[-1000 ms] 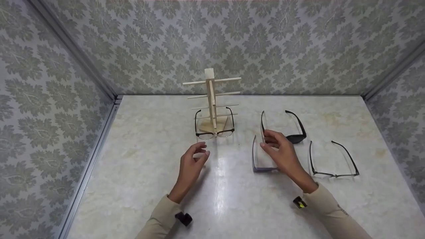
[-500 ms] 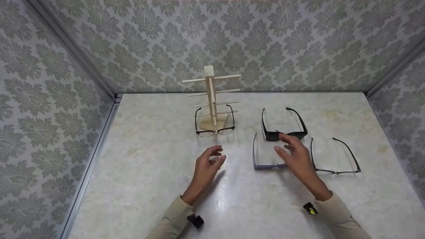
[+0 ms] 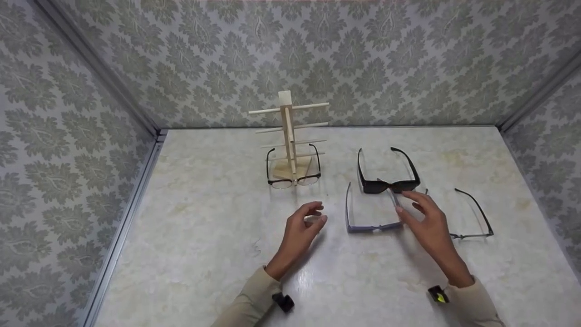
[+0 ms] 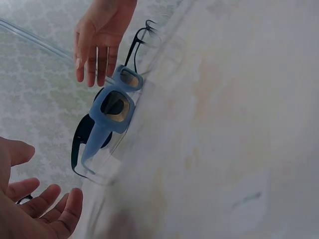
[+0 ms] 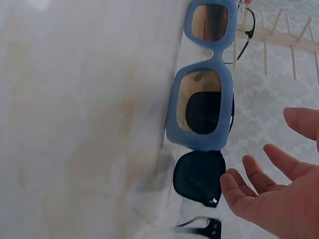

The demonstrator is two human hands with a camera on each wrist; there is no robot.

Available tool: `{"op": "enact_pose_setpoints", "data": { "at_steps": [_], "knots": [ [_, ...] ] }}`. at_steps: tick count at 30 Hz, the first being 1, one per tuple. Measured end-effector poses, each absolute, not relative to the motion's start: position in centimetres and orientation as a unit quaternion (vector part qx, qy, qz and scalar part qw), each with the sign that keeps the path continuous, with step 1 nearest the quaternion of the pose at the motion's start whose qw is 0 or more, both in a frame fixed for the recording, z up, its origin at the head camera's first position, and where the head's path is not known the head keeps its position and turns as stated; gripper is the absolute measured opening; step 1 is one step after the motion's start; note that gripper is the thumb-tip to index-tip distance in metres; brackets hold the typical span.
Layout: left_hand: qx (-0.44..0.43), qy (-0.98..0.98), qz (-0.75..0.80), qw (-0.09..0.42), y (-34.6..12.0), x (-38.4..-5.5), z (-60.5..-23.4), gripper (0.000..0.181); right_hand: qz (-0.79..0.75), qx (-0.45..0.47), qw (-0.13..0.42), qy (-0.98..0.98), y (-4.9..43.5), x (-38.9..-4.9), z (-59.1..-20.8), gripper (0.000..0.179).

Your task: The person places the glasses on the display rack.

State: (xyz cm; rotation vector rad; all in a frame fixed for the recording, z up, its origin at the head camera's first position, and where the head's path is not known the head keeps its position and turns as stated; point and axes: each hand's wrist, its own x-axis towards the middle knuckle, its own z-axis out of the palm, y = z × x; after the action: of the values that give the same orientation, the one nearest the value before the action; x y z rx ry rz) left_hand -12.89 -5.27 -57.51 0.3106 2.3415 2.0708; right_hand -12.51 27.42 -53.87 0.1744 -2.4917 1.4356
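My right hand (image 3: 426, 222) hovers with loosely bent fingers at the right temple of the blue-framed sunglasses (image 3: 361, 229), which rest on the table with temples pointing away. In the right wrist view the fingers are spread and the palm holds nothing, beside the blue frame (image 5: 227, 82). Behind them lie dark sunglasses (image 3: 375, 186), also unfolded. Thin dark-framed eyeglasses (image 3: 477, 206) lie to the right, partly hidden by this hand. My left hand (image 3: 301, 229) is relaxed and bare left of the blue pair; the left wrist view shows its fingers (image 4: 70, 216) apart.
A wooden eyewear stand (image 3: 285, 98) with several pegs rises at the back middle of the table (image 3: 204, 272). Half-rim eyeglasses (image 3: 314, 176) hang on its lowest pegs. Patterned walls (image 3: 295, 54) close off the back and sides.
My right hand has moved right and toward me, from the dark sunglasses to the blue pair's right temple. My left hand has shifted right, away from the stand.
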Motion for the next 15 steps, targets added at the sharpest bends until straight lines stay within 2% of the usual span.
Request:
{"op": "enact_pose_setpoints", "data": {
  "at_steps": [7,15],
  "knots": [
    [0.1,0.74,0.665,0.016,-3.9,-12.9,-57.6,0.043,0.489,0.053,0.116,-0.863,28.4,-11.9,-54.4,0.045],
    [0.1,0.747,0.657,0.026,-3.0,-12.9,-57.8,0.042,0.507,0.06,0.13,-0.85,28.8,-11.1,-55.1,0.046]
  ]
}}
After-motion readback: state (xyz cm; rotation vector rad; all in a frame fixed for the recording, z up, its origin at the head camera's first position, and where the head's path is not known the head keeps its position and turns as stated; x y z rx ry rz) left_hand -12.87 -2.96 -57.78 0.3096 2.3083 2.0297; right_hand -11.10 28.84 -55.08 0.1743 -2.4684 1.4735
